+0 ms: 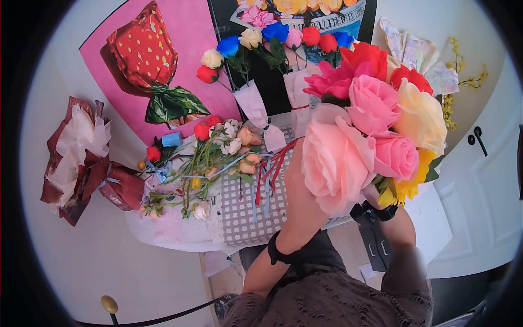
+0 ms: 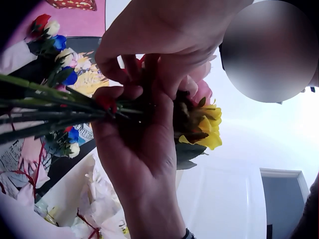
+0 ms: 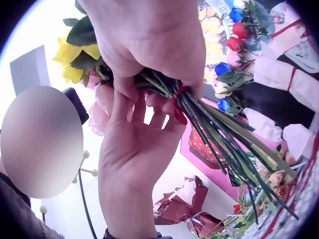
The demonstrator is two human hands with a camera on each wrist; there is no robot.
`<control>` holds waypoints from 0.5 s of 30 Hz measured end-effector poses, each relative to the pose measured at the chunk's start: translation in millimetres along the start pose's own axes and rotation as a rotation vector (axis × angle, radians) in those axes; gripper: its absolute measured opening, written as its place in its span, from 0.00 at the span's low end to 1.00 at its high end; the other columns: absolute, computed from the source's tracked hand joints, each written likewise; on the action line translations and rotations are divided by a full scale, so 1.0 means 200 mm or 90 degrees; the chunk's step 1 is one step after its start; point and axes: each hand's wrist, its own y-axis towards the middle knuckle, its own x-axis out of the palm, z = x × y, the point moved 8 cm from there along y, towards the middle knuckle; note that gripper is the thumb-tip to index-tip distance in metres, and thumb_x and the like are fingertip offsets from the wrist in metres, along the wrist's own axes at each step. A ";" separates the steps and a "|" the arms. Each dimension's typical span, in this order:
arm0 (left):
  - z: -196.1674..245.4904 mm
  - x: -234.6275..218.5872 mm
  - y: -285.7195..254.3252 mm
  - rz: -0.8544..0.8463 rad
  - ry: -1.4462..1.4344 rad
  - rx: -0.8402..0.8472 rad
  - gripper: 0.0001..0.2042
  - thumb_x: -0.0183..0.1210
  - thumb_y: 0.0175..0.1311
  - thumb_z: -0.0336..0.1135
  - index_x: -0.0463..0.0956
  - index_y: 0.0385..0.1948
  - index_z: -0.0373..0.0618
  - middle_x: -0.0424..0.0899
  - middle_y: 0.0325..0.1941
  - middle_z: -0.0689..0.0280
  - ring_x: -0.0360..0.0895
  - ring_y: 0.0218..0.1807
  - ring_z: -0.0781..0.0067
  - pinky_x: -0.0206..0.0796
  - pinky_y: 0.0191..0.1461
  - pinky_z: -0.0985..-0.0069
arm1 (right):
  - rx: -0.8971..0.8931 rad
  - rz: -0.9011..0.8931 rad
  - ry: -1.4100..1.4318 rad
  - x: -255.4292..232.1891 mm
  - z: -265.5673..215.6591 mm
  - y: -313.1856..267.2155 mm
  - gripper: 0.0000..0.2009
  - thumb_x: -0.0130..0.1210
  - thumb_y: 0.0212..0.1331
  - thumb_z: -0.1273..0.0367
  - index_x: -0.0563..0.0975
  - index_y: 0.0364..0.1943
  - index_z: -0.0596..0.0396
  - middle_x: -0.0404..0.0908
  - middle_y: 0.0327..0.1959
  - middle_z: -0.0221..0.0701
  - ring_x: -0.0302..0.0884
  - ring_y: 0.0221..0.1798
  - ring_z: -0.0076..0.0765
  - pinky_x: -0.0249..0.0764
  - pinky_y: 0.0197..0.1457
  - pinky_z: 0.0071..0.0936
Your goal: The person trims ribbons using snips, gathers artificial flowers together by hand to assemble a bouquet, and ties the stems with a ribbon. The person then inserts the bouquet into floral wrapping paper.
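Note:
A bouquet of artificial flowers (image 1: pixel 362 131) is raised in front of me. Its large blooms are pink, peach, cream, red and yellow. Beneath the blooms, my right hand (image 3: pixel 149 50) grips the bundled green stems (image 3: pixel 219 134), thumb and fingers wrapped about them. My left hand (image 3: pixel 137 149) reaches up from the other side, its fingers curled in at the same stems close under the flower heads. A red ribbon (image 3: pixel 178 107) is tied round the stems by my fingers. In the head view the blooms hide most of the right hand.
On the table lie loose small roses and greenery (image 1: pixel 218 147), with red and blue ribbons (image 1: pixel 267 180) on a checked cloth (image 1: pixel 245 218). Wrapped rose bunches (image 1: pixel 259 117) lean by the posters. A maroon paper wrap (image 1: pixel 90 163) sits left; pale wrapping paper (image 1: pixel 419 57) is back right.

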 end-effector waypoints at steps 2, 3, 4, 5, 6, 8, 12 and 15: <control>0.02 -0.01 0.03 -0.014 -0.007 0.022 0.22 0.67 0.44 0.29 0.73 0.44 0.37 0.75 0.43 0.57 0.76 0.43 0.62 0.67 0.45 0.74 | -0.001 0.002 -0.007 -0.01 0.00 0.01 0.28 0.60 0.58 0.65 0.62 0.62 0.50 0.70 0.57 0.30 0.68 0.59 0.30 0.66 0.62 0.27; 0.03 0.00 0.04 -0.029 -0.012 0.043 0.22 0.67 0.43 0.29 0.73 0.44 0.36 0.76 0.44 0.57 0.77 0.43 0.62 0.67 0.46 0.75 | -0.001 0.004 -0.009 -0.01 0.00 0.01 0.29 0.60 0.58 0.65 0.61 0.62 0.50 0.70 0.58 0.30 0.68 0.59 0.30 0.66 0.62 0.27; 0.03 0.00 0.04 -0.030 -0.013 0.044 0.22 0.67 0.43 0.29 0.73 0.44 0.36 0.76 0.44 0.57 0.77 0.43 0.62 0.67 0.46 0.75 | -0.001 0.006 -0.011 -0.02 -0.01 0.02 0.29 0.60 0.58 0.65 0.61 0.62 0.50 0.70 0.58 0.30 0.68 0.59 0.30 0.66 0.62 0.27; -0.01 -0.01 0.03 -0.019 -0.074 0.005 0.22 0.68 0.43 0.30 0.74 0.43 0.36 0.76 0.44 0.57 0.77 0.44 0.63 0.67 0.46 0.75 | -0.003 0.007 -0.013 -0.02 -0.01 0.03 0.29 0.60 0.58 0.65 0.61 0.62 0.50 0.70 0.58 0.30 0.68 0.59 0.30 0.66 0.62 0.27; -0.03 -0.01 0.02 -0.007 -0.135 -0.035 0.23 0.69 0.43 0.31 0.74 0.43 0.36 0.77 0.45 0.58 0.77 0.44 0.63 0.67 0.47 0.75 | -0.004 0.007 -0.016 -0.02 -0.01 0.03 0.29 0.60 0.58 0.65 0.61 0.62 0.49 0.69 0.58 0.30 0.67 0.59 0.30 0.66 0.62 0.27; -0.03 -0.01 0.01 -0.010 -0.153 -0.065 0.23 0.69 0.43 0.32 0.74 0.44 0.36 0.77 0.45 0.58 0.77 0.44 0.64 0.67 0.47 0.75 | -0.010 0.007 -0.022 -0.02 -0.02 0.06 0.29 0.60 0.58 0.65 0.61 0.62 0.49 0.69 0.58 0.30 0.67 0.59 0.30 0.65 0.62 0.27; -0.06 0.01 -0.04 -0.024 -0.221 -0.207 0.25 0.69 0.46 0.34 0.72 0.48 0.38 0.78 0.46 0.60 0.78 0.45 0.67 0.68 0.47 0.75 | -0.014 0.008 -0.033 -0.03 -0.04 0.08 0.29 0.60 0.58 0.65 0.61 0.63 0.49 0.69 0.58 0.31 0.67 0.60 0.30 0.65 0.63 0.26; -0.16 0.03 -0.09 -0.089 -0.099 -0.073 0.26 0.69 0.47 0.37 0.71 0.48 0.39 0.80 0.44 0.60 0.79 0.42 0.68 0.70 0.45 0.75 | -0.018 0.015 -0.044 -0.05 -0.06 0.09 0.30 0.60 0.58 0.65 0.60 0.63 0.49 0.69 0.58 0.31 0.67 0.60 0.30 0.65 0.63 0.26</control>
